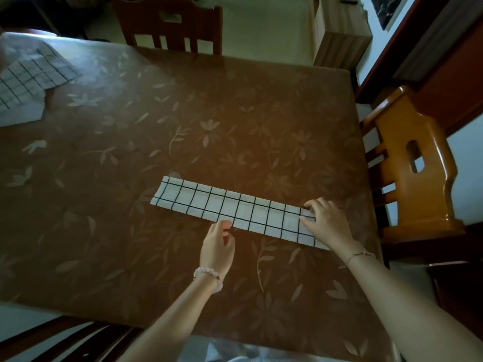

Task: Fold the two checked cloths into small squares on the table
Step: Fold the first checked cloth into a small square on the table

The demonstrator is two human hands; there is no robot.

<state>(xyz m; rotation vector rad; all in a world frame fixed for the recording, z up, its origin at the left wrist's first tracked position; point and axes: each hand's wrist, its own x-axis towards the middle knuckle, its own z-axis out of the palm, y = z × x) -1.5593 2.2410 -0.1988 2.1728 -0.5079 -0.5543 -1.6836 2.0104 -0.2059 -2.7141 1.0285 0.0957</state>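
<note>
A white cloth with a black check (224, 206) lies folded into a long narrow strip on the brown flowered table (183, 121), running from the middle toward the right. My right hand (325, 220) rests on the strip's right end, fingers pinching its edge. My left hand (218, 244) sits at the strip's near edge, around its middle, fingertips touching the cloth. The second checked cloth (28, 79) lies loosely spread at the table's far left corner, partly cut off by the frame.
One wooden chair (407, 163) stands at the table's right side and another wooden chair (170, 24) at the far side. A light wooden cabinet (337, 32) stands on the floor beyond the table.
</note>
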